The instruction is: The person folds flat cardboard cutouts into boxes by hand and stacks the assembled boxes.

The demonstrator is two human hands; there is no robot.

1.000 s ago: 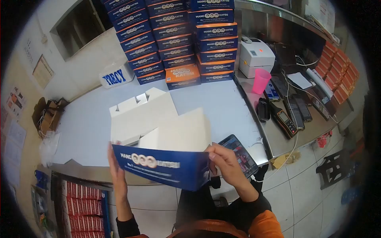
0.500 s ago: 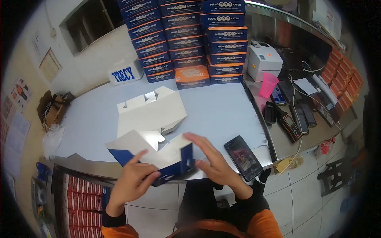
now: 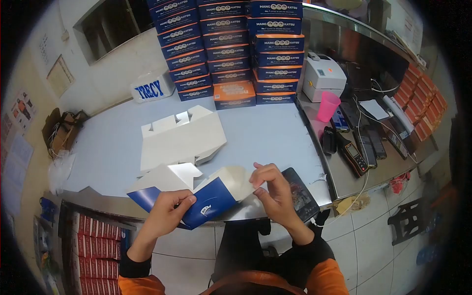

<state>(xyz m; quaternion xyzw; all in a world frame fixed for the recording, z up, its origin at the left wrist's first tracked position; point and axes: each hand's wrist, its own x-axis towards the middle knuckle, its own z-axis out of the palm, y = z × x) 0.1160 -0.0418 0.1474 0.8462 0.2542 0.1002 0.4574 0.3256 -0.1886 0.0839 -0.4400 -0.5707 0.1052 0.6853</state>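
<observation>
A partly folded blue and white carton [image 3: 212, 200] tilts over the table's front edge, its white inside facing up. My left hand [image 3: 169, 212] pinches the carton's near blue side between thumb and fingers. Just right of the carton's raised white flap is my right hand [image 3: 273, 192], its fingers bent and apart; no hold on the flap shows. Beyond the carton, a flat white cardboard blank [image 3: 182, 140] with cut tabs lies on the table. A phone [image 3: 301, 194] lies partly behind my right hand.
Stacked blue and orange boxes [image 3: 227, 51] stand at the table's back. On the right counter are a label printer [image 3: 323, 76], a pink cup [image 3: 328, 106], a handheld meter [image 3: 353, 156] and several phones. A white cable hangs at the right; red boxes [image 3: 98, 250] fill a lower-left shelf.
The carton has turned from its printed front to a side panel, and its flap is folding up. My left hand has moved from its left edge to its near side. My right hand has let go.
</observation>
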